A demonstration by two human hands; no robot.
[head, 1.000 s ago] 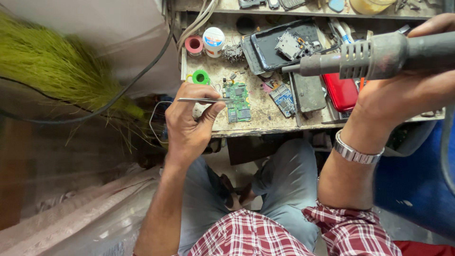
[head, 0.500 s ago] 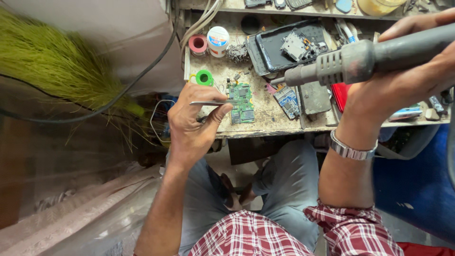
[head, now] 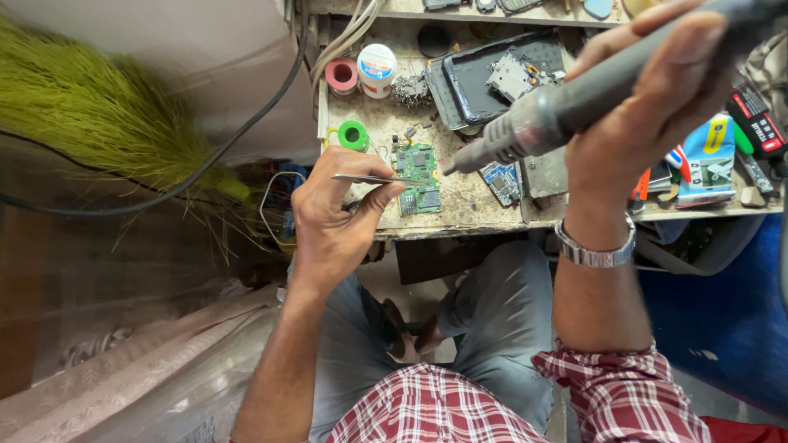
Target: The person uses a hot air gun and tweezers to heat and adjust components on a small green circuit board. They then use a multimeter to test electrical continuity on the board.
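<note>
- White round tub (head: 377, 70) with a blue-and-red label sits at the tabletop's (head: 468, 205) back-left, beside a pink roll (head: 341, 75).
- Left hand (head: 332, 217) pinches tweezers (head: 373, 179) over the green circuit board (head: 419, 178) near the front edge.
- Right hand (head: 648, 107) grips a grey hot-air tool (head: 574, 102), nozzle just beside the board.
- Pretty cramped, little open room.

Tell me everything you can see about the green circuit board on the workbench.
The green circuit board is small, roughly rectangular and lies flat on the worn, dusty workbench near its front edge. Small dark chips and metal parts cover its face. The tip of the thin metal tweezers, held in the left hand, reaches over it. The nozzle of the grey hot-air tool in the right hand points toward it from the right, not touching.
</note>
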